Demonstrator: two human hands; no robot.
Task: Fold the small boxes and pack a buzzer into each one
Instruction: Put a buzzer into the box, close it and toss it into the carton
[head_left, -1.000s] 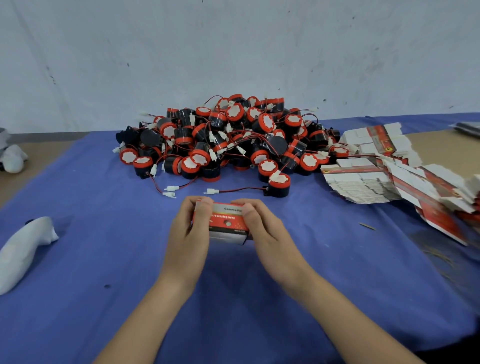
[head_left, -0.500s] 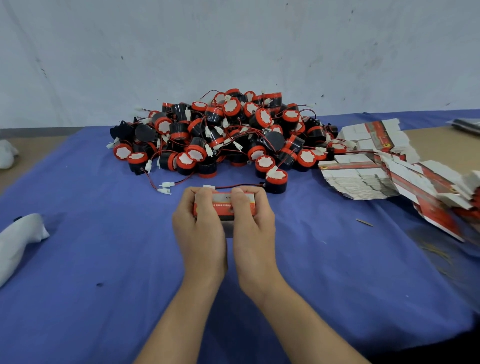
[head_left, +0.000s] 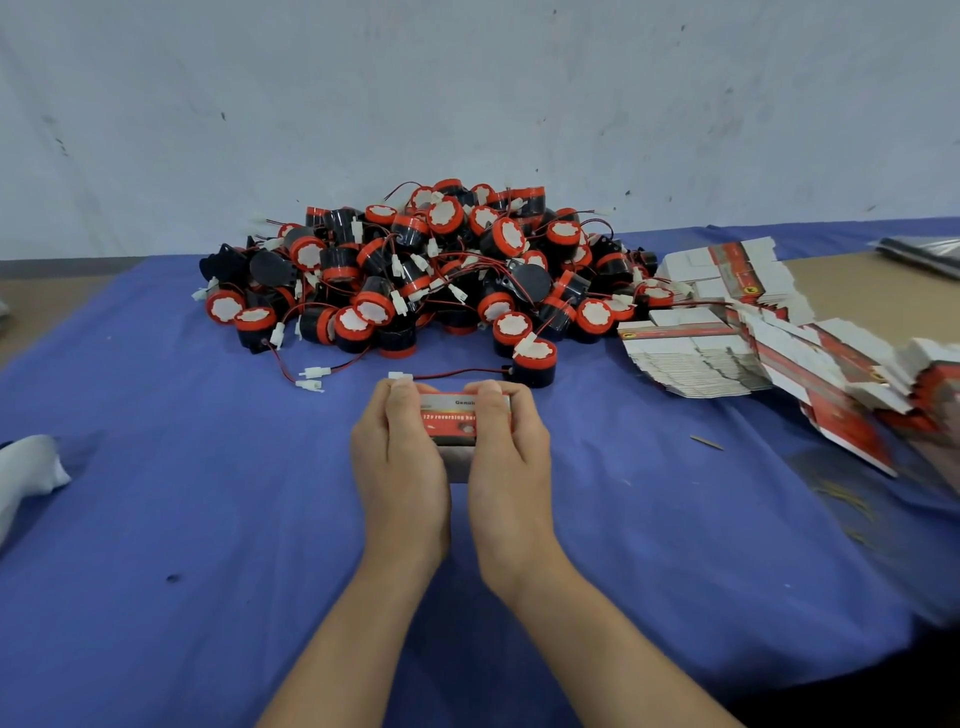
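From the head camera: gripping a small box (head_left: 452, 415) from both sides with the left hand (head_left: 400, 467) and the right hand (head_left: 511, 467), fingers curled over its top, low over the blue cloth (head_left: 208, 519). Just behind it, one buzzer (head_left: 535, 358) with a red wire. Farther back, the big buzzer pile (head_left: 426, 270). Off to the right, a heap of flat boxes (head_left: 691, 353).

Looks like squeezing the box into shape. To do it well: press both ends the same, keep the corners square, tuck the flaps right in, leave one end open for the buzzer. Cannot tell if anything is inside.
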